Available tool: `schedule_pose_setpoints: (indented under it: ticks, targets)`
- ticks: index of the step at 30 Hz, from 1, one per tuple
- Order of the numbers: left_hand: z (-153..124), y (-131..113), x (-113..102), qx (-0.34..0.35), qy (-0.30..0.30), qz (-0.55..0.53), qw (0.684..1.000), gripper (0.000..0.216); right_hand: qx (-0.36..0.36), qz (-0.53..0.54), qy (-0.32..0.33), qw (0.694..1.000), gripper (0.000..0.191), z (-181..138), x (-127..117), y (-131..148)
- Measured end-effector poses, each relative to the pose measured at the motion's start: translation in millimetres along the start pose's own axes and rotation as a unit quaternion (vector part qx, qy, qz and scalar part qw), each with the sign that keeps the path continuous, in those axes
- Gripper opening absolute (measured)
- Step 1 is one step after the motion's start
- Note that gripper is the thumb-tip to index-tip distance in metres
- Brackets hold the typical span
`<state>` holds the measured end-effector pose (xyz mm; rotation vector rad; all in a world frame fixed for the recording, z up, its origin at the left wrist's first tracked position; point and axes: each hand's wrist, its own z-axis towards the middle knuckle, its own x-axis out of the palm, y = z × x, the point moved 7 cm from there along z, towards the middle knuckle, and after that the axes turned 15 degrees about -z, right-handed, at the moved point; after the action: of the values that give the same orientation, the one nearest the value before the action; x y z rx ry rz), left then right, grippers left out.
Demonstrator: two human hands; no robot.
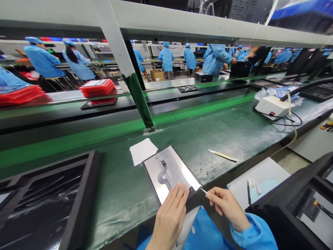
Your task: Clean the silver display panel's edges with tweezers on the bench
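A flat display panel with a silvery back and a dark edge lies on the green bench mat. A grey flex cable curves across its back. My left hand rests flat on the panel's near end, fingers stretched out. At the near right corner, my right hand pinches a thin white stick, its tip at the panel's edge. What kind of stick it is cannot be made out. White paper sheets lie by the panel's far left corner. To the right is a pale-handled craft knife, with small black scraps near it.
Black foam trays stand at left and lower right. A white box-shaped device with cables sits at the right. A green post rises from the bench beside a conveyor. Red trays and co-workers are beyond.
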<state>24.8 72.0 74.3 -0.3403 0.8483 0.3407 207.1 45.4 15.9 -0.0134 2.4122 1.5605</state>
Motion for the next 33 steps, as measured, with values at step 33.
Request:
schedule_pose_setpoints:
  ticks: [33]
  targets:
    - [-1.3, 3.3, -0.1, -0.035, 0.012, -0.034, 0.999, 0.043, 0.014, 0.106, 0.092, 0.99, 0.049, 11.3, 13.2, -19.7]
